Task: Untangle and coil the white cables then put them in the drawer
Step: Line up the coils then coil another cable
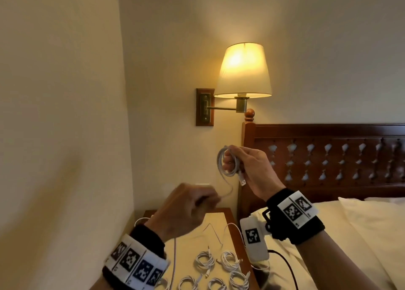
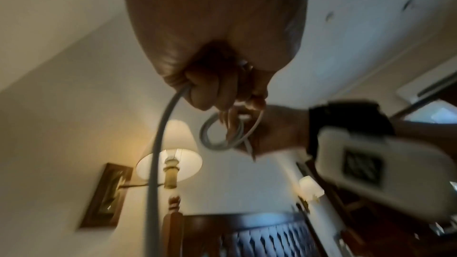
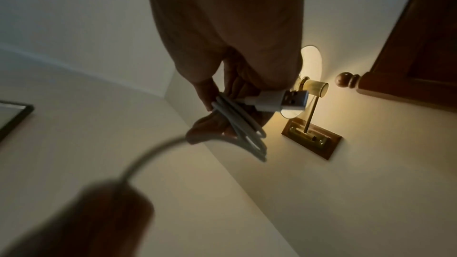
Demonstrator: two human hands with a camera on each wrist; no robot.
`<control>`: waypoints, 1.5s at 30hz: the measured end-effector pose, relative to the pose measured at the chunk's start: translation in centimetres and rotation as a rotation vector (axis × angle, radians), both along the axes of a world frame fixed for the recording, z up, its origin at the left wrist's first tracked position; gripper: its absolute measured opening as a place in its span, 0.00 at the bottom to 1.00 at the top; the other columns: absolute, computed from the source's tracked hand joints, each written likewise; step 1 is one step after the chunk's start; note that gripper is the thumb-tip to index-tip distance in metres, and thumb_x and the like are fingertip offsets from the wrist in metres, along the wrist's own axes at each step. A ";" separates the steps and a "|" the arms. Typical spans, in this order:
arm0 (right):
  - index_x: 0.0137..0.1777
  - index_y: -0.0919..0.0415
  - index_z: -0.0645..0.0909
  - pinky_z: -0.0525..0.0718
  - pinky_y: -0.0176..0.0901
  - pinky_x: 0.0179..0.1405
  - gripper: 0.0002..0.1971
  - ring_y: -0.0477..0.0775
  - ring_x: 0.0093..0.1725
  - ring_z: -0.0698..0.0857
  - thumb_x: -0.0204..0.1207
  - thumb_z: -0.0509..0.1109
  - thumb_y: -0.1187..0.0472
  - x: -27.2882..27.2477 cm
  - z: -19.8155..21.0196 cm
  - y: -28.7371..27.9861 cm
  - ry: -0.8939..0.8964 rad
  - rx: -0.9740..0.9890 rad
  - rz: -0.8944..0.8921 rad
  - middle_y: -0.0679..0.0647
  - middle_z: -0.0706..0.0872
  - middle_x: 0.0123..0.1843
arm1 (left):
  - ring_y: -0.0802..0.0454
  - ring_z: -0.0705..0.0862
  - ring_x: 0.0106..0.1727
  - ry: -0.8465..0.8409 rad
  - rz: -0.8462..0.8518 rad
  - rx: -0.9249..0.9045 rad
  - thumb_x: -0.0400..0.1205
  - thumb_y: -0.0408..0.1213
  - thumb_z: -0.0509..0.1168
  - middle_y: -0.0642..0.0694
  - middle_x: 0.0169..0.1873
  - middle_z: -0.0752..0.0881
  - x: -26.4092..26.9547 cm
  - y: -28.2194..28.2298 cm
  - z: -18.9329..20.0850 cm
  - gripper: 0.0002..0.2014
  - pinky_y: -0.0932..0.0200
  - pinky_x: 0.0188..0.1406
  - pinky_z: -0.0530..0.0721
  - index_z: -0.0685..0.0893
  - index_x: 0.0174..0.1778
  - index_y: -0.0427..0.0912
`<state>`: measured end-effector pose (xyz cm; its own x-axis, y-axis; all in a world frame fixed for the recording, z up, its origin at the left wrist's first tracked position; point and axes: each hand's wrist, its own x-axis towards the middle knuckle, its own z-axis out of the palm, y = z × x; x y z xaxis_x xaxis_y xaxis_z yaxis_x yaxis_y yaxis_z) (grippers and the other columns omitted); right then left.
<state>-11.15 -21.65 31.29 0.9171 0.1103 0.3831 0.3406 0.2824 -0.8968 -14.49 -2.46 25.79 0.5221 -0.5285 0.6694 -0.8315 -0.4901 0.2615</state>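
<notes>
My right hand (image 1: 241, 160) is raised in front of the wall and grips a small coil of white cable (image 1: 225, 164), whose USB plug (image 1: 243, 182) hangs below the fingers. The same coil (image 3: 242, 128) and plug (image 3: 284, 101) show in the right wrist view. A loose strand (image 1: 228, 189) runs from the coil down to my left hand (image 1: 197, 202), which is lower and to the left, fingers curled round the cable (image 2: 168, 116). The rest of that cable (image 1: 174, 259) drops past my left wrist. Several finished white coils (image 1: 221, 265) lie on the nightstand (image 1: 221, 217).
A lit wall lamp (image 1: 243, 70) on a brass arm hangs above the hands. The bed's wooden headboard (image 1: 328, 158) and white bedding (image 1: 361, 235) are at the right. A wall (image 1: 65, 114) stands close on the left. A loose white cable (image 1: 232, 226) trails over the nightstand's right edge.
</notes>
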 end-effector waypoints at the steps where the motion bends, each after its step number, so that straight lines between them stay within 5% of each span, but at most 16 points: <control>1: 0.51 0.75 0.84 0.85 0.38 0.36 0.16 0.51 0.32 0.85 0.84 0.64 0.59 -0.1 -0.4 0.1 -0.035 -0.071 -0.010 0.61 0.86 0.37 | 0.62 0.74 0.28 -0.039 -0.014 -0.050 0.86 0.41 0.61 0.63 0.26 0.75 -0.5 -0.2 1.3 0.11 0.74 0.31 0.67 0.79 0.37 0.53; 6: 0.51 0.68 0.87 0.85 0.35 0.37 0.16 0.51 0.34 0.88 0.80 0.64 0.54 -1.3 -1.3 0.8 -0.135 -0.257 0.033 0.59 0.89 0.37 | 0.65 0.78 0.29 -0.188 0.056 -0.124 0.85 0.40 0.64 0.65 0.30 0.78 0.1 -0.4 4.8 0.07 0.77 0.29 0.71 0.79 0.42 0.56; 10: 0.46 0.64 0.86 0.85 0.40 0.38 0.17 0.51 0.31 0.85 0.80 0.63 0.52 -1.5 -1.5 1.1 -0.082 -0.179 0.118 0.57 0.85 0.32 | 0.63 0.79 0.30 -0.249 0.168 -0.177 0.84 0.48 0.60 0.66 0.29 0.78 1.9 0.2 5.1 0.07 0.76 0.31 0.69 0.80 0.41 0.55; 17: 0.48 0.64 0.80 0.80 0.41 0.40 0.17 0.50 0.31 0.80 0.85 0.57 0.52 -1.7 -1.6 1.5 0.078 -0.061 0.316 0.53 0.79 0.32 | 0.59 0.84 0.33 -0.269 0.228 -0.257 0.83 0.52 0.59 0.57 0.33 0.86 3.5 0.1 3.3 0.16 0.64 0.31 0.82 0.86 0.46 0.46; 23: 0.47 0.64 0.78 0.79 0.42 0.41 0.14 0.46 0.25 0.75 0.85 0.58 0.55 -1.4 -1.2 1.5 0.221 0.148 0.425 0.51 0.74 0.28 | 0.55 0.76 0.25 -0.137 0.245 -0.273 0.86 0.54 0.52 0.54 0.24 0.77 5.1 0.2 2.0 0.18 0.67 0.26 0.72 0.77 0.38 0.46; 29: 0.43 0.62 0.77 0.76 0.35 0.33 0.12 0.41 0.21 0.70 0.84 0.59 0.55 -0.7 -0.1 -0.3 0.271 0.425 0.378 0.44 0.69 0.23 | 0.57 0.70 0.23 -0.015 0.285 -0.278 0.85 0.50 0.50 0.55 0.22 0.72 6.5 2.1 -1.2 0.14 0.70 0.26 0.69 0.72 0.35 0.53; 33: 0.46 0.62 0.78 0.75 0.35 0.39 0.13 0.41 0.21 0.73 0.87 0.57 0.55 -0.4 0.4 -1.7 0.220 0.516 0.253 0.45 0.71 0.23 | 0.57 0.70 0.24 0.043 0.371 -0.219 0.88 0.40 0.55 0.54 0.23 0.72 6.9 3.9 -3.5 0.15 0.66 0.26 0.68 0.72 0.34 0.55; 35: 0.49 0.63 0.79 0.77 0.36 0.39 0.12 0.42 0.23 0.76 0.86 0.58 0.56 -0.4 0.6 -2.0 0.178 0.461 0.189 0.47 0.74 0.25 | 0.56 0.74 0.26 0.099 0.383 0.023 0.88 0.36 0.56 0.52 0.25 0.76 5.6 3.6 -4.0 0.17 0.68 0.26 0.68 0.71 0.32 0.54; 38: 0.48 0.65 0.80 0.82 0.39 0.38 0.13 0.47 0.29 0.81 0.86 0.60 0.56 -0.2 0.1 -1.5 0.035 0.138 0.060 0.52 0.82 0.30 | 0.59 0.74 0.27 0.037 0.231 0.392 0.88 0.46 0.54 0.56 0.30 0.78 2.4 1.3 -2.9 0.15 0.70 0.28 0.66 0.74 0.35 0.52; 42: 0.48 0.71 0.81 0.84 0.39 0.37 0.16 0.51 0.31 0.86 0.86 0.60 0.58 -0.8 -0.5 -0.5 -0.144 -0.220 -0.021 0.58 0.86 0.33 | 0.62 0.73 0.28 -0.153 -0.025 0.284 0.86 0.48 0.53 0.59 0.29 0.78 -0.7 -1.0 1.5 0.12 0.69 0.30 0.69 0.77 0.40 0.53; 45: 0.48 0.70 0.83 0.82 0.33 0.34 0.16 0.46 0.31 0.86 0.86 0.59 0.58 -1.5 -0.8 -0.4 -0.185 -0.381 -0.018 0.54 0.86 0.32 | 0.62 0.73 0.25 -0.206 -0.032 0.071 0.86 0.47 0.54 0.61 0.27 0.74 -0.4 -0.9 4.0 0.10 0.75 0.27 0.66 0.76 0.40 0.54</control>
